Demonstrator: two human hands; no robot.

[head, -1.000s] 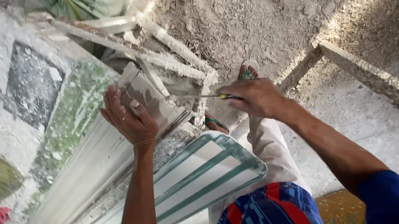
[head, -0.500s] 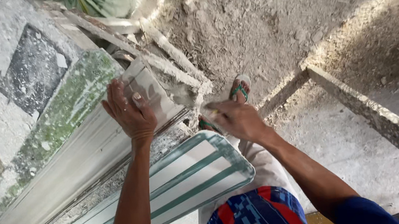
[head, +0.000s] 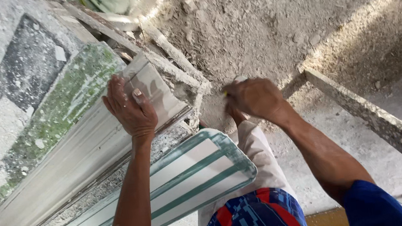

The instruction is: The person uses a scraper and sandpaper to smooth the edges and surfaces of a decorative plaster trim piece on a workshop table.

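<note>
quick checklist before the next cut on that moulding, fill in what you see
1. Left hand flat on the white moulding, steadying it: ok.
2. Right hand closed at the moulding's end: ok.
3. Tool in the right hand: cannot tell, only a yellow bit shows.
4. Moulding lying on the striped board: ok.
5. Left fingers away from the cut end: ok.
6. Dusty floor around the feet: not ok, rubble.

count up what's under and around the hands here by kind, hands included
hands: 2, left hand pressing on the moulding, right hand closed at its end
long white moulding strip: 1
white panel with green stripes: 1
green-stained board: 1
concrete curb: 1
total: 6
</note>
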